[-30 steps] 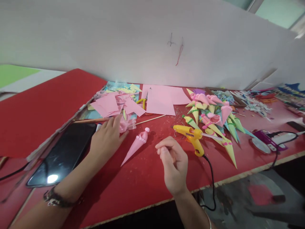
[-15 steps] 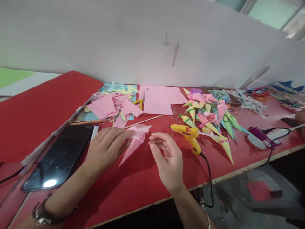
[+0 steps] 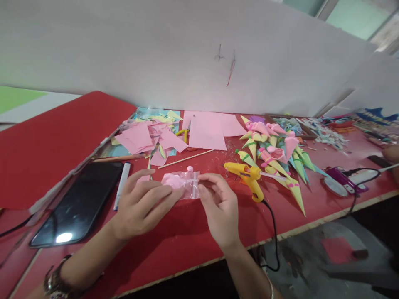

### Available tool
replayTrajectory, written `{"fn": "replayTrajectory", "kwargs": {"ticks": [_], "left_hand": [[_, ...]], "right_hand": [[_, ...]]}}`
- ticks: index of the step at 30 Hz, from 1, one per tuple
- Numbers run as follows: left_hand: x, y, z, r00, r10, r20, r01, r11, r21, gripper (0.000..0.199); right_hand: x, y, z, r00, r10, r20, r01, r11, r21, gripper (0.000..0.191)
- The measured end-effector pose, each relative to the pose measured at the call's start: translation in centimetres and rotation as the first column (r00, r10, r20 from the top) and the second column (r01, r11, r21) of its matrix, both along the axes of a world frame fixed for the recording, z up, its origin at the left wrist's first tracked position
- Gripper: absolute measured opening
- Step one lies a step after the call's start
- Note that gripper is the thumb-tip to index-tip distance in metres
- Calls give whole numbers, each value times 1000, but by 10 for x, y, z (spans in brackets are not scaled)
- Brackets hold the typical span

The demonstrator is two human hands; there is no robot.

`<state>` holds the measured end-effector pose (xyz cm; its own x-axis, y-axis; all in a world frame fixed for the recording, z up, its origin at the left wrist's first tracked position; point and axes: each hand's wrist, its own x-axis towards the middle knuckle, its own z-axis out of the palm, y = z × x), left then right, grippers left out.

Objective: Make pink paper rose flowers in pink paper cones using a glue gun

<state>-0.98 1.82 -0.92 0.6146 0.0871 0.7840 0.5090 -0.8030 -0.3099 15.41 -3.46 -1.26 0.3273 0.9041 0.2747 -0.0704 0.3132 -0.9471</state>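
Bag [image 3: 189, 192], pink contents: over surface [image 3: 187, 249], between front and back edges | left hand [image 3: 137, 207]: pinching bag's left part | right hand [image 3: 220, 211]: pinching bag's right end | ball [image 3: 190, 168]: just behind bag | pen [image 3: 122, 187], phone [image 3: 77, 203]: left | glue gun [image 3: 246, 174]: right, cord [image 3: 276, 238] over front edge | stick [image 3: 187, 158], paper [image 3: 207, 132]: towards back edge | cones [image 3: 290, 146]: heaped behind glue gun

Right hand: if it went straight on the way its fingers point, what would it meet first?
The clear bag, close by the right hand, though whether they touch is hard to judge; beyond it, probably the left hand.
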Motion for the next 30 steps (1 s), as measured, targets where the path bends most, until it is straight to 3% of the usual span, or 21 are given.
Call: {"fn": "replayTrajectory", "kwargs": {"ticks": [4,7,10,12,16,18,22,24,27,30], "left_hand": [[1,-5,-2,1000,23,-9,-25,985,-173,36],[4,-3,0,999,-37,-37,25,959,-281,34],[6,2,-3,998,-59,-3,50,867,-495,18],[6,4,-9,999,-45,16,46,828,-558,17],[5,6,-14,988,-144,55,151,834,-531,23],[7,6,-10,985,-167,51,166,804,-571,38],[9,4,0,990,-126,-60,50,727,-685,61],[8,3,0,988,-141,-55,55,672,-739,69],[5,1,-2,983,-181,-15,99,599,-794,70],[5,1,-1,985,-171,-18,86,582,-809,62]], "right_hand": [[0,2,-1,989,63,-133,-73,995,-71,14],[1,4,-4,967,119,-227,-144,984,-101,13],[1,6,-7,938,183,-295,-219,971,-93,14],[1,6,-7,928,213,-305,-247,966,-79,15],[0,5,-1,928,248,-279,-279,957,-79,20],[-1,4,1,935,243,-259,-270,960,-77,23],[-2,2,2,953,229,-199,-252,963,-98,21],[-2,1,1,966,221,-135,-235,967,-98,16],[0,0,0,979,201,-26,-202,978,-54,12],[1,0,0,978,206,34,-204,978,-37,13]]}}
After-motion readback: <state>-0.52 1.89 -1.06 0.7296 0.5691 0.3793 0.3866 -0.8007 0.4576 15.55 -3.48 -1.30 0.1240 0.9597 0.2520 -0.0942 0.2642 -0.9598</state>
